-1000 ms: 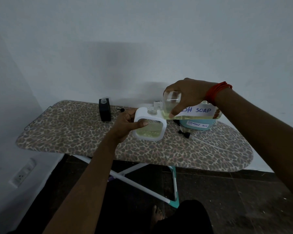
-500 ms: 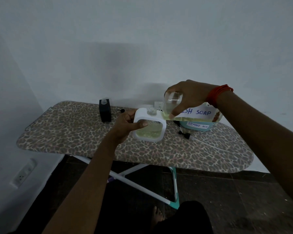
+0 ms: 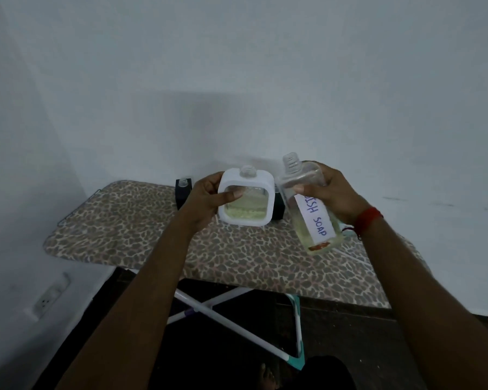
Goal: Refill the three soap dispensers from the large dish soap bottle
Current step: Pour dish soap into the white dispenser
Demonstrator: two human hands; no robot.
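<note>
Over the leopard-print ironing board, the clear large dish soap bottle with its handwritten label no longer tips into the white square soap dispenser; it has swung neck-up and leans slightly. The right hand grips the bottle's upper body. The left hand clasps the dispenser's left edge, thumb across its window. Both things are held just beside each other above the board.

We held a dispenser in our left hand over the ironing board, with the soap bottle just to its right in our right hand. A second dispenser stood on the board behind our left hand.
</note>
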